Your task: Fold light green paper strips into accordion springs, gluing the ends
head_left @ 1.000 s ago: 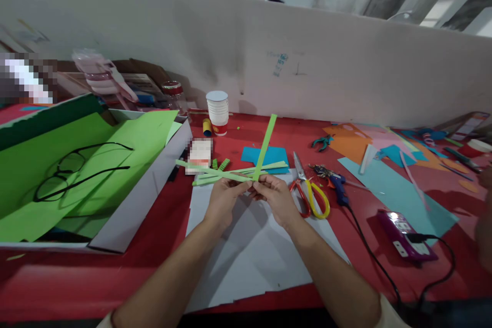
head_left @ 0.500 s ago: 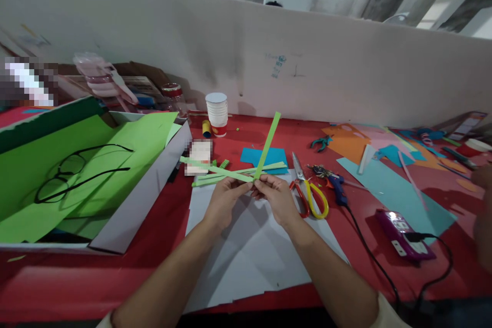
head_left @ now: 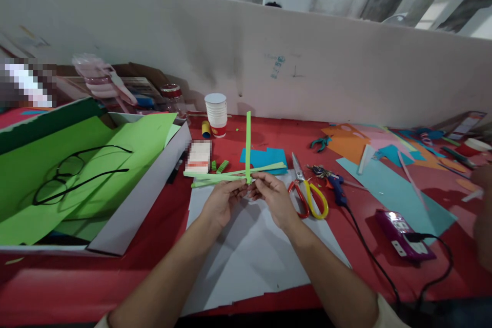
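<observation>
Light green paper strips (head_left: pixel 248 143) meet at a small folded joint between my hands. One strip stands upright from the joint, and another runs out to the left past my fingers. My left hand (head_left: pixel 225 200) pinches the joint from the left. From the other side, my right hand (head_left: pixel 271 197) has its fingers closed at the same joint; the fingertips partly hide it. More loose green strips (head_left: pixel 274 167) lie just behind my hands. Two small folded green paper pieces (head_left: pixel 222 166) rest beyond my left hand. Under my hands are white paper sheets (head_left: pixel 249 256).
Scissors (head_left: pixel 307 189) with red and yellow handles lie right of my hands, beside a blue glue gun (head_left: pixel 338 189) and a purple corded device (head_left: pixel 403 236). Left stands a box (head_left: pixel 146 210) with green paper and glasses (head_left: pixel 63 177). Paper cups (head_left: pixel 216 115) stand behind. Someone's hand (head_left: pixel 482 179) shows at right.
The standing strip has swung from leaning right to nearly vertical. The strip on the left has dropped to almost level. Both hands stay at the joint.
</observation>
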A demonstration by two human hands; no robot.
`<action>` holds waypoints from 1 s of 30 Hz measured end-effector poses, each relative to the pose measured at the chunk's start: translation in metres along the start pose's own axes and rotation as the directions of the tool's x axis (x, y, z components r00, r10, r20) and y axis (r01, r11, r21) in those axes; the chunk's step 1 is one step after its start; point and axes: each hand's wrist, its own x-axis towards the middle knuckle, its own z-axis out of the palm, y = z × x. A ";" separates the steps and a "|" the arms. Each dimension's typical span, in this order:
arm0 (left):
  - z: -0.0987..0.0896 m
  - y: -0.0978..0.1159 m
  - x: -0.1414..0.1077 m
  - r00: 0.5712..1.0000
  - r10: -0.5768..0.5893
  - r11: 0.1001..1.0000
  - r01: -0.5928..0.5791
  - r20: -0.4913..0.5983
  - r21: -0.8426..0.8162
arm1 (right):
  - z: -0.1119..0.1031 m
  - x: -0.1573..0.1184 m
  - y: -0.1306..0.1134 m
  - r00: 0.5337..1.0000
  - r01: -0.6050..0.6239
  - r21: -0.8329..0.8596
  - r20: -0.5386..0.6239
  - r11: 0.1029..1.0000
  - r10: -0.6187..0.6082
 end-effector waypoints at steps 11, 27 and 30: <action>0.002 -0.008 -0.003 0.983 0.182 0.972 -0.176 -0.024 0.155 | 0.002 -0.002 0.003 0.990 0.105 -0.174 -0.074 0.979 -0.119; -0.003 -0.010 0.000 0.991 0.130 0.984 -0.127 -0.014 0.124 | -0.001 0.001 0.001 0.996 0.024 -0.032 -0.086 0.999 -0.027; -0.004 -0.009 0.000 0.994 0.110 0.985 -0.106 -0.019 0.138 | -0.001 0.001 0.003 0.996 0.024 -0.036 -0.088 0.999 -0.027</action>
